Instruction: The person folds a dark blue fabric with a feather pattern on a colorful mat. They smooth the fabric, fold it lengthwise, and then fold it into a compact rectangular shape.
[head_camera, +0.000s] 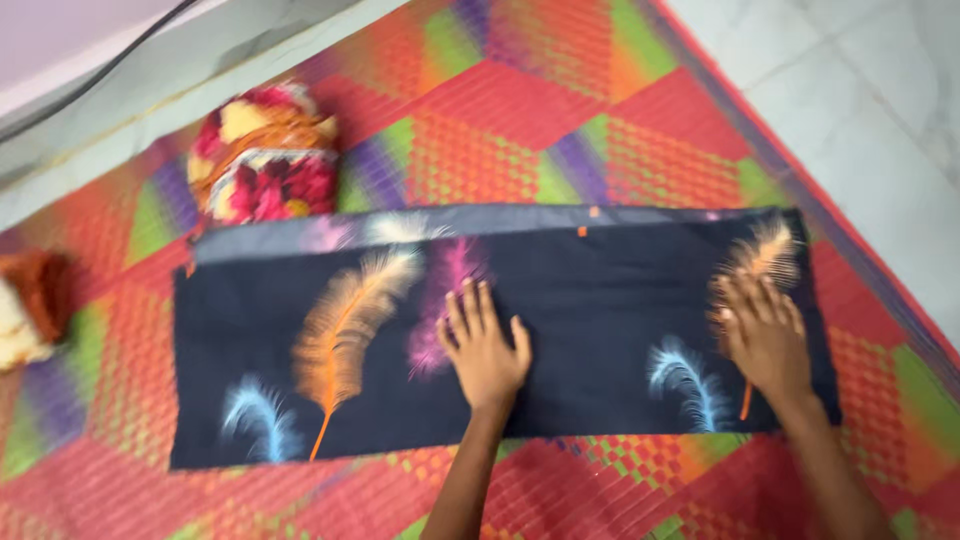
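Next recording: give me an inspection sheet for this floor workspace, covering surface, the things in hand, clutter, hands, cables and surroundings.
Surface: woven mat in red, green and purple blocks, laid on the floor.
Things in hand: dark folded cloth with orange, pink and blue feather prints, lying flat across the mat.
Clutter: bundled floral cloth beyond the dark cloth's far left corner; an orange and cream cloth at the left edge, partly out of view.
Hands: left hand flat on the middle of the cloth, fingers spread; right hand flat near its right end.
Cables: one dark cable along the wall base, top left.
Surroundings: pale tiled floor to the right of the mat.
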